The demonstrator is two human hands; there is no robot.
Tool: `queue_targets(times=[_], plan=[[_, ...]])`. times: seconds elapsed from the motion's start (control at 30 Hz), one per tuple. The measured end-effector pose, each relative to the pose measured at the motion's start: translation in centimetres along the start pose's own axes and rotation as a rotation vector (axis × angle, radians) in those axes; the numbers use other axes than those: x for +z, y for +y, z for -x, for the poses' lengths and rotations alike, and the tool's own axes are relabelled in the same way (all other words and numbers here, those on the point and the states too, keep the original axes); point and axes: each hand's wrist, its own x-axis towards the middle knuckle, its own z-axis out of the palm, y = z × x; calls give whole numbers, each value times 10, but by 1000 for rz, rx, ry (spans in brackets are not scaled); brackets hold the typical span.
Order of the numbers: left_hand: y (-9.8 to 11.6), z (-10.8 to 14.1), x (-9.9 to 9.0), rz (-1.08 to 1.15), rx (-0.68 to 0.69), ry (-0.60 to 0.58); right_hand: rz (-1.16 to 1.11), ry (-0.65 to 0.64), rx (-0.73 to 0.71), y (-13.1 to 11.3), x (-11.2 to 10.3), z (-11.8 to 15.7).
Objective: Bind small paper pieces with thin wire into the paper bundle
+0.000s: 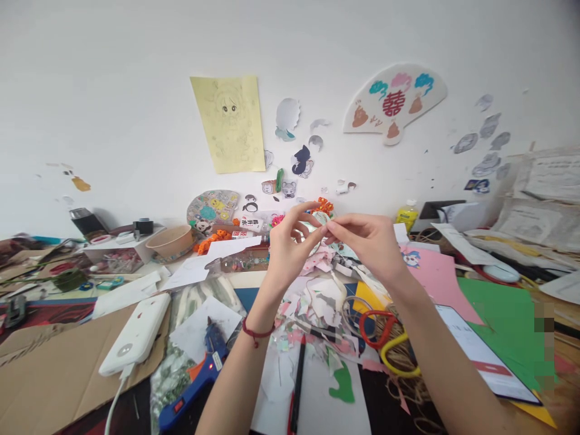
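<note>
Above the middle of the cluttered desk, my left hand [292, 244] and my right hand [371, 244] meet at the fingertips. Thumb and fingers of each are closed in a pinch; whatever sits between them is too small or hidden to make out. Below and behind them lies a heap of paper scraps [317, 302] in white, pink and green. A black pen [298, 380] rests on white paper [335, 411] between my forearms. Scissors with red and yellow handles [380, 329] lie by my right forearm. Left of my left forearm is a blue glue gun [197, 380], its small light lit red.
On the left are a white power bank [136, 332] with a cable, cardboard [58, 374] and a round tan bowl [170, 241]. A phone [484, 356], green paper [498, 302] and pink paper [435, 278] lie right. A yellow bottle [406, 216] stands near the wall.
</note>
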Motion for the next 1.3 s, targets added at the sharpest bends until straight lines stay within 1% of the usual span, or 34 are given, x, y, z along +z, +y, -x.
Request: queue_targets(times=[0.07, 0.23, 0.43, 0.57, 0.63, 0.7, 0.77, 0.83, 0.97, 1.07, 1.17, 1.3], plan=[[-1, 0, 0, -26, 52, -22, -12, -10, 8, 1, 0, -1], [-4, 1, 3, -66, 122, 42, 46, 15, 13, 1, -1, -1], [-3, 1, 4, -88, 180, 63, -3, -17, 19, -1, -1, -1], [-4, 1, 4, -130, 303, 84, -29, -2, 19, 1, 0, -2], [-4, 1, 2, -151, 376, 78, -25, 9, -2, 2, 0, -2], [-3, 0, -1, -161, 419, 65, -25, 5, -22, 2, -1, -3], [-2, -1, -3, -147, 412, 44, -23, -12, -37, 1, -1, -3], [0, -1, -5, -109, 366, 16, 4, -37, -53, 0, -3, -3], [1, -2, -7, -42, 244, -31, 150, -73, -119, -2, -5, -3], [-1, -2, -9, -15, 186, -52, 222, -98, -179, -4, -6, -2], [-2, -2, -11, -41, 180, -70, 239, -111, -215, -5, -6, -1], [-3, -2, -11, -192, 266, -67, 249, -69, -206, -4, -4, 0]])
